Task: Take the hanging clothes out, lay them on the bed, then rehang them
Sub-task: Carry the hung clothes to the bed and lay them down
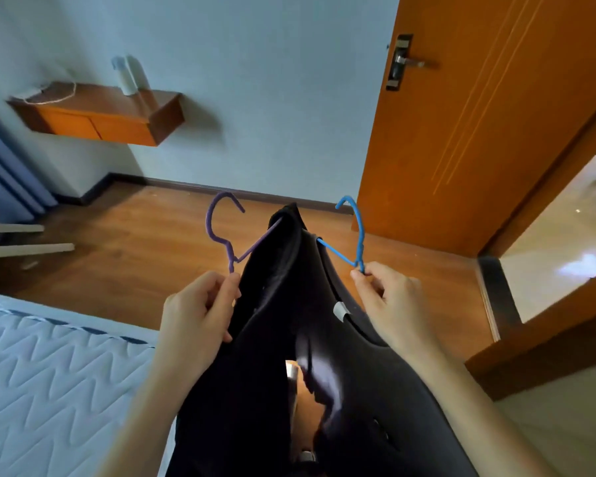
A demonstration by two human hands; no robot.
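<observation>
Bed [49, 373] lies lower left, nearer the left hand [195, 315]. Left grip pinches purple hanger [221, 232], right hand [386, 297] pinches blue hanger [356, 235]. Dark clothes [289, 304] hang between them, long axis downward. Door [479, 115] beyond.

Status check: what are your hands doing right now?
Left hand pinching purple hanger; right hand pinching blue hanger. Dark clothes draped on both. Bed lower left, path unobstructed.

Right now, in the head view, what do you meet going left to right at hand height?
Bed → left hand → purple hanger → dark clothes → blue hanger → right hand → door.
</observation>
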